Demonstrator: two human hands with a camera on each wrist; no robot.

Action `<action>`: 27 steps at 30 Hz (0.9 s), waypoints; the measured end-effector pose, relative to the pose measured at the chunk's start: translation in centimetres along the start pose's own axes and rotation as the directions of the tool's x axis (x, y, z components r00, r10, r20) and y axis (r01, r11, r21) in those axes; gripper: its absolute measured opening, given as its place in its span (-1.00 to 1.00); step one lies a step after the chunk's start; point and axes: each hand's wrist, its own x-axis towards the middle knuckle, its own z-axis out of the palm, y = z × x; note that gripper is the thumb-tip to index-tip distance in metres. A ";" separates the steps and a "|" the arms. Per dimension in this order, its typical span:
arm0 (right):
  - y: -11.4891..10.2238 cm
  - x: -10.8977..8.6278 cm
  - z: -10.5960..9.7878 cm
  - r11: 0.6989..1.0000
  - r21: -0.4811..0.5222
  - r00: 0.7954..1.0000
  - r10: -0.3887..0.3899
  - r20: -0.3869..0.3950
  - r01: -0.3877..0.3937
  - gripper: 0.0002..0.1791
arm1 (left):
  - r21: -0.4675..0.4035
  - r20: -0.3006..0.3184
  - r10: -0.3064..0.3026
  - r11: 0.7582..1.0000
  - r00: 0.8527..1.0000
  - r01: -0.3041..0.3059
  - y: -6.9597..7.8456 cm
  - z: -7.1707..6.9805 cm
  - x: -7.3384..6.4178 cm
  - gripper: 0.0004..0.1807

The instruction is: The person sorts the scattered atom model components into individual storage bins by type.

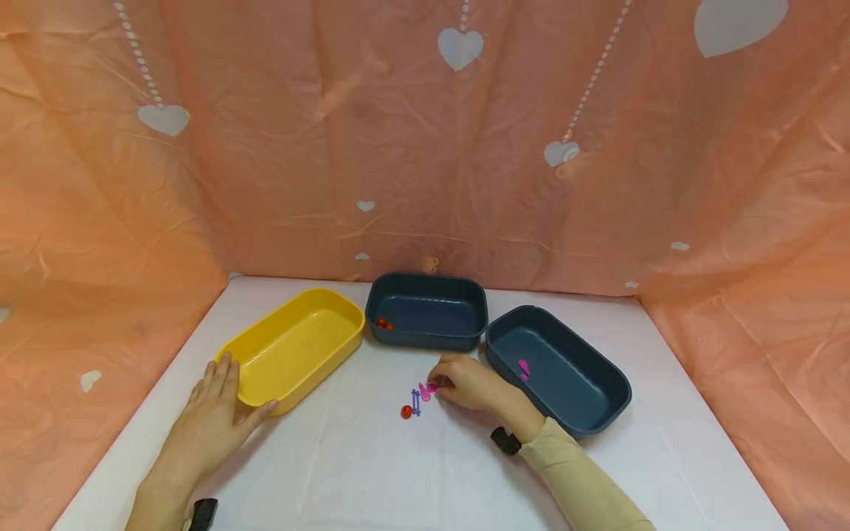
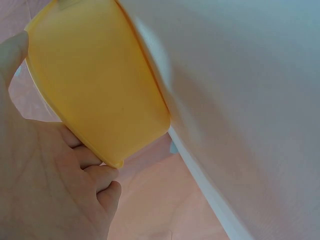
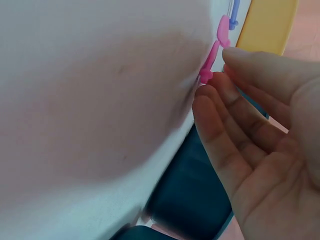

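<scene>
My left hand [image 1: 212, 417] rests on the near-left end of a yellow tray [image 1: 339, 359], fingers straight over its rim and thumb spread along the side. In the left wrist view, the fingertips touch the yellow tray [image 2: 100, 85]. My right hand [image 1: 471, 383] bends over the table, thumb and fingertips pinching a small pink spoon-shaped piece [image 3: 207, 70]. Another pink piece [image 1: 426, 395] lies against it. Beside them are thin purple sticks with knobbed ends [image 1: 415, 403] and a red bead [image 1: 406, 411].
A dark blue tray [image 1: 425, 341] at the back holds red beads [image 1: 381, 322]. Angled at the right, a second dark blue tray [image 1: 598, 354] contains pink pieces [image 1: 524, 366]. A peach curtain with hearts [image 1: 412, 147] surrounds the white-covered table [image 1: 332, 472].
</scene>
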 end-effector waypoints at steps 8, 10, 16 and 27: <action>0.1 0.5 0.4 0.997 -0.067 0.999 -0.042 0.032 0.045 -0.80 | 0.006 -0.030 0.013 1.000 0.999 -0.013 -0.1 0.1 -0.2 0.17; 0.0 0.5 0.4 0.996 -0.077 0.998 -0.045 0.034 0.047 -0.80 | 0.003 -0.032 0.015 1.000 0.999 -0.014 -0.1 0.1 -0.2 0.17; -0.1 0.6 0.3 0.992 -0.102 0.997 -0.068 0.032 0.071 -0.82 | -0.003 -0.021 0.009 1.000 1.000 -0.009 -0.1 0.0 -0.1 0.18; 0.0 0.6 0.3 0.996 -0.086 0.998 -0.032 0.045 0.036 -0.84 | -0.009 -0.024 0.011 1.000 1.000 -0.012 0.0 0.2 -0.1 0.17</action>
